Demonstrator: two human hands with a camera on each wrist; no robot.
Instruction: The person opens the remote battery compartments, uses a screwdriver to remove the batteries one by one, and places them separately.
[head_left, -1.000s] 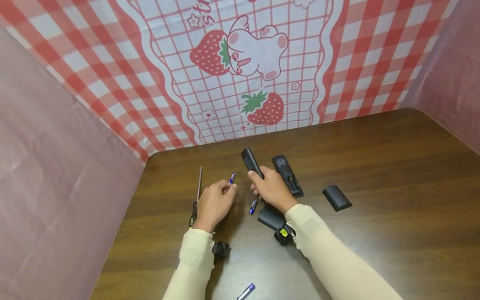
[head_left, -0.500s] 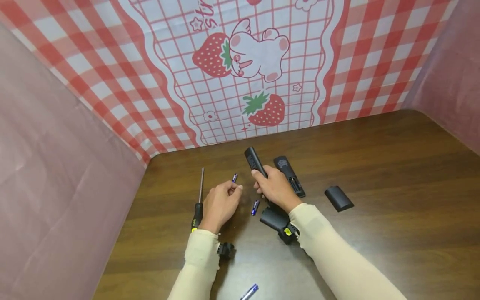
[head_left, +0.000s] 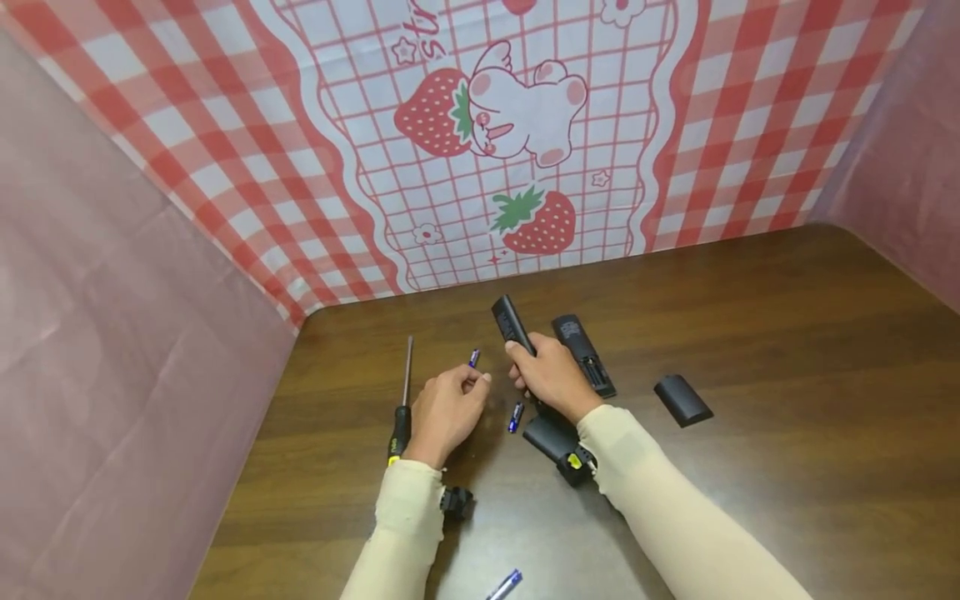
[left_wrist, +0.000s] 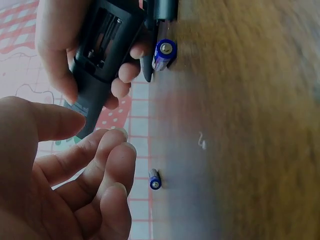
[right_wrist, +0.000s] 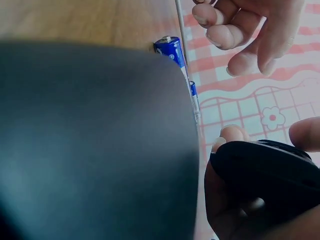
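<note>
Remote (head_left: 513,327) sits in the right hand (head_left: 551,377), fingers wrapped round its lower body, long axis running from the palm out toward 11 o'clock, far end lifted off the table (head_left: 750,333). From the left wrist view its open battery bay (left_wrist: 102,37) faces the left hand — empty slots showing. Left hand (head_left: 447,408) hovers just at 9 o'clock of the remote, fingers loosely curled, fingertips (left_wrist: 117,142) close together; nothing plainly between them, so I can't tell if it holds anything. One battery (head_left: 473,358) lies on the wood just past the left fingertips at 12 o'clock, another (head_left: 516,416) between the two hands — the left hand is nearer both. Screwdriver (head_left: 402,400) lies at the left hand's 9 o'clock, second remote (head_left: 585,354) and a loose cover (head_left: 682,400) out at 3 o'clock
</note>
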